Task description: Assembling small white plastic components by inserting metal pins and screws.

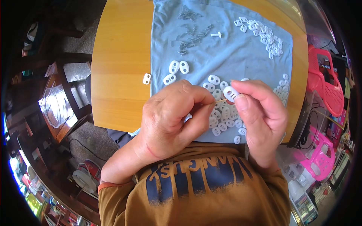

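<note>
My right hand [263,116] pinches a white oval plastic cord stopper piece [230,92] with holes in its face, between thumb and fingertips. My left hand [171,115] is closed on a thin tan stick [221,100], like a toothpick, whose far end points at the piece. Whether the tip is inside a hole I cannot tell. Beneath both hands lies a pile of similar white oval pieces [214,79], partly hidden by them. Three larger-looking white pieces [174,67] sit together beyond my left hand, and another white piece [147,78] rests at the cloth's left edge.
A light blue cloth [241,64] covers much of the wooden table [120,64]. Small metal springs [192,39] lie at its far side near a small white T-shaped part [216,34]. Small white parts [268,37] cluster at the far right. Pink plastic chairs [326,83] stand right of the table.
</note>
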`<state>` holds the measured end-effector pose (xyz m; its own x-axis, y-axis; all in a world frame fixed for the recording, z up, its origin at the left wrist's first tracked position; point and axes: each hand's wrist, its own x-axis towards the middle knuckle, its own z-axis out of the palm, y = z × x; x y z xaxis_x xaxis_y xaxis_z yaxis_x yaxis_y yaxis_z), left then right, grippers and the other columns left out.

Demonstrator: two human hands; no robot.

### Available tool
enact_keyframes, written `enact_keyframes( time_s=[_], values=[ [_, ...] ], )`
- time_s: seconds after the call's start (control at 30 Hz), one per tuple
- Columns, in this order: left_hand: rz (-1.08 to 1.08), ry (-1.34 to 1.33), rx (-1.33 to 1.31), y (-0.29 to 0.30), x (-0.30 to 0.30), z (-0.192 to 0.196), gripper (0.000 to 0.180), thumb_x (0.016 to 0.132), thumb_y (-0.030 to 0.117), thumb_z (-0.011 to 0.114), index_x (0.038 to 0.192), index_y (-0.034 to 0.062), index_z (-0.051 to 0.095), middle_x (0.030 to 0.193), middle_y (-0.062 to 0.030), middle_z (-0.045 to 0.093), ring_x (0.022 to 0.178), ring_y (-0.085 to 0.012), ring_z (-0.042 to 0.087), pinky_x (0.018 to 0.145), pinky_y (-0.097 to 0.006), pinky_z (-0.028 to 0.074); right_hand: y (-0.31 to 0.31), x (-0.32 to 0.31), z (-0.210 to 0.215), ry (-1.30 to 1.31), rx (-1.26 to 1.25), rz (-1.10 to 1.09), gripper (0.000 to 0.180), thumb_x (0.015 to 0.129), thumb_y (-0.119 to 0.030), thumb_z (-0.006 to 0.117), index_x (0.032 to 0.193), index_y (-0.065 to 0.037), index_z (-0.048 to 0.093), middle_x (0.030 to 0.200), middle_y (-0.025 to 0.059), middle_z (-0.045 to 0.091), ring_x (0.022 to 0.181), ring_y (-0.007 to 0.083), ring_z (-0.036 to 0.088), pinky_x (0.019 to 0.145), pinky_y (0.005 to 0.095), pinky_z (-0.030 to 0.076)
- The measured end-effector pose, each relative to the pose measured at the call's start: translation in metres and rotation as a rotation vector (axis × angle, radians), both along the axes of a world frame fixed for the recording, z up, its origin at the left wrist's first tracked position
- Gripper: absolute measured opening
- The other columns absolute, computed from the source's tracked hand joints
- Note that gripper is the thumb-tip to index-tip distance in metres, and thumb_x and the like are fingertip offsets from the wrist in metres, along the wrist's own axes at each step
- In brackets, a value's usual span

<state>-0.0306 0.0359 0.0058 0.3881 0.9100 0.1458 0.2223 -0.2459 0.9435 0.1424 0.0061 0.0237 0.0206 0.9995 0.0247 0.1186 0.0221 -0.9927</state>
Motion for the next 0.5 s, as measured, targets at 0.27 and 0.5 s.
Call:
enact_keyframes(
  time_s=[0.27,0.5],
  values=[
    [-0.11,0.044,0.096,0.011,-0.011,-0.004,0.012,0.07,-0.006,0.062,0.08,0.0014,0.059,0.069,-0.0037,0.055,0.056,-0.0106,0.049,0.051,-0.022,0.038,0.002,-0.003,0.0,0.066,-0.073,0.005,0.018,0.086,0.002,0.055,0.103,0.005,0.06,0.091,0.0067,0.061,0.079,0.0071,0.054,0.07,0.0191,0.043],
    [-0.133,-0.121,-0.327,0.007,-0.014,0.002,0.006,0.077,-0.001,0.058,0.084,-0.0009,0.057,0.075,-0.0016,0.055,0.066,-0.0068,0.047,0.06,-0.02,0.037,0.004,-0.001,0.003,0.29,-0.316,0.007,0.019,0.088,-0.005,0.055,0.104,0.003,0.06,0.087,0.0023,0.061,0.077,0.0041,0.054,0.069,0.0169,0.043]
  ],
)
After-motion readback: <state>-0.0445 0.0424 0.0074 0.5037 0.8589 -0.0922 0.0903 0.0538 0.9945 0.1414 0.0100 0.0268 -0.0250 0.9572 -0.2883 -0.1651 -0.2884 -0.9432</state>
